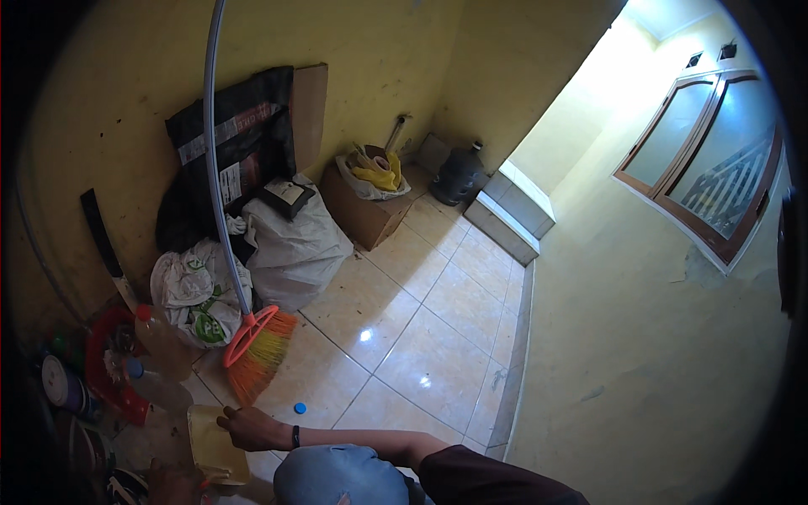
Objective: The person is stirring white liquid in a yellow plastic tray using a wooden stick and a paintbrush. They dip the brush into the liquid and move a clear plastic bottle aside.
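A shallow pale yellow plastic tray (217, 450) is tilted close to the floor at the lower left. My right hand (254, 429) is closed on its upper right edge, with a dark band round the wrist. Beside the tray's lower left side, my left hand (174, 485) is in shadow and partly cut off by the picture's edge. Its fingers look curled near a thin orange-red piece, and what they hold is too dark to make out. A small blue bottle cap (300, 408) lies on the tiles just beyond my right hand.
A broom (263, 358) stands upright, bristles on the floor. Two plastic bottles (164, 345), a red basin (109, 379) and cans (66, 383) crowd the left. Stuffed white sacks (290, 252), a cardboard box (362, 206) and a water jug (457, 175) line the wall near tiled steps (505, 220).
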Motion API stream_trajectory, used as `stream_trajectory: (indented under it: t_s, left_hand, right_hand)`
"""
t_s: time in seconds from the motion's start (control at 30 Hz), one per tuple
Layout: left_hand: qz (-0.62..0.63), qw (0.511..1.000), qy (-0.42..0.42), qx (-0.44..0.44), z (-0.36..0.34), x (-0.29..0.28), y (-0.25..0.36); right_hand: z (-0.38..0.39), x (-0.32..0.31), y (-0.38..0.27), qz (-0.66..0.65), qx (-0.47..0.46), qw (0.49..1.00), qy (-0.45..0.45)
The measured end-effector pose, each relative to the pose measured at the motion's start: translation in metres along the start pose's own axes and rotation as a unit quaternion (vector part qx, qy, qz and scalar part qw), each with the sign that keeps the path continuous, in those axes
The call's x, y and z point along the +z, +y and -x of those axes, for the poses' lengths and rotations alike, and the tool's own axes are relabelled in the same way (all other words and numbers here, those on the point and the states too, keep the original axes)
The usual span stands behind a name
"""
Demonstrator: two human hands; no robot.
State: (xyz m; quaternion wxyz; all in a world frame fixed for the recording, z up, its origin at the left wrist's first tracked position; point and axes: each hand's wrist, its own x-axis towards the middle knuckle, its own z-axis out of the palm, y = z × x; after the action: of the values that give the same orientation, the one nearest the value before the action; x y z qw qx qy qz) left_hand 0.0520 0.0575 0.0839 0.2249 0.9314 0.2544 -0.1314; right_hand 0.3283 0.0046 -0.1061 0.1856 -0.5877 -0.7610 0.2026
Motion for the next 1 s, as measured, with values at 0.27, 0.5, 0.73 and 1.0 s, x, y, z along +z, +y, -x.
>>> stream_trajectory:
  t_s: [0.27, 0.5, 0.73, 1.0]
  left_hand:
    - [0.010, 1.000, 0.004, 0.006, -0.004, 0.000, 0.005]
    - [0.009, 1.000, 0.006, 0.006, -0.002, -0.005, 0.006]
    - [0.010, 1.000, 0.001, 0.003, -0.003, -0.004, 0.006]
    - [0.007, 1.000, -0.004, -0.005, -0.001, -0.004, 0.006]
  right_hand:
    - [0.009, -0.010, 0.006, 0.020, -0.040, 0.998, -0.039]
    - [0.012, 0.001, -0.002, 0.014, -0.056, 0.996, -0.062]
    - [0.008, 0.000, 0.001, 0.008, 0.007, 1.000, -0.012]
    - [0.006, -0.018, 0.003, -0.004, 0.026, 1.000, -0.012]
